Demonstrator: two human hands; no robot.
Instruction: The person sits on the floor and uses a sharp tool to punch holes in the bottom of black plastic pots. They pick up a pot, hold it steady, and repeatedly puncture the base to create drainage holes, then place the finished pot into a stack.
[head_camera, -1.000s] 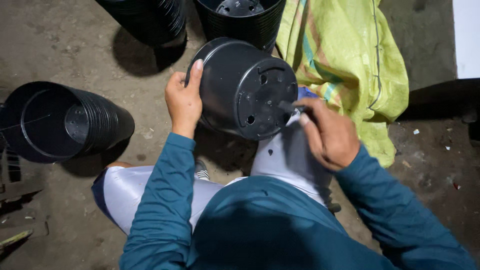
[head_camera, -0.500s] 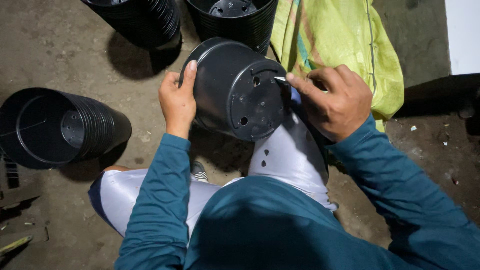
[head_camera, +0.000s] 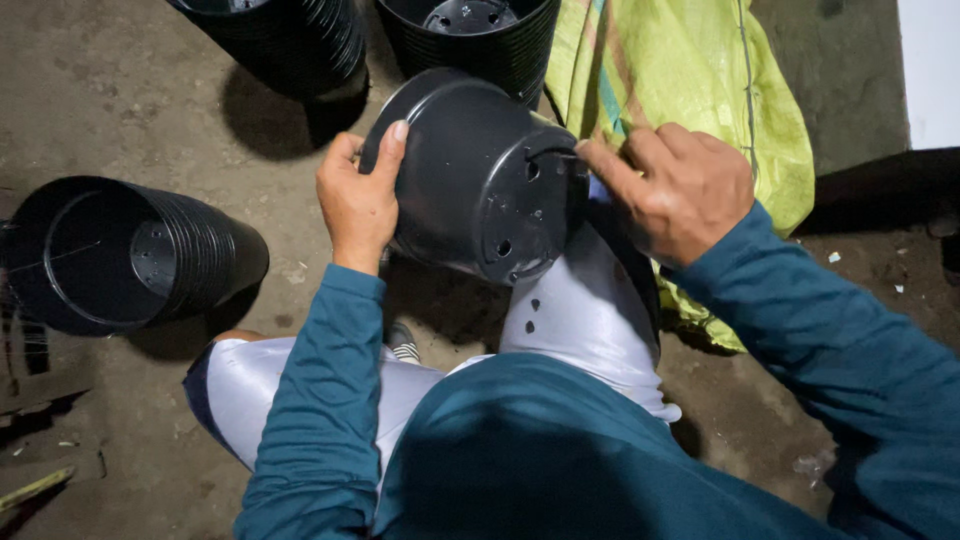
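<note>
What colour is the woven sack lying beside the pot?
Yellow-green woven plastic sack, with faint coloured stripes; head view.

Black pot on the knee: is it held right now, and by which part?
Yes. The left hand grips the black pot by its side wall; the right hand pinches at the edge of its base.

A single package shows: a crumpled yellow-green woven sack (head_camera: 690, 90) with faint red and blue stripes, lying flat on the floor just right of the black plastic pot (head_camera: 480, 180). No labels, signs or screens are visible.
</note>
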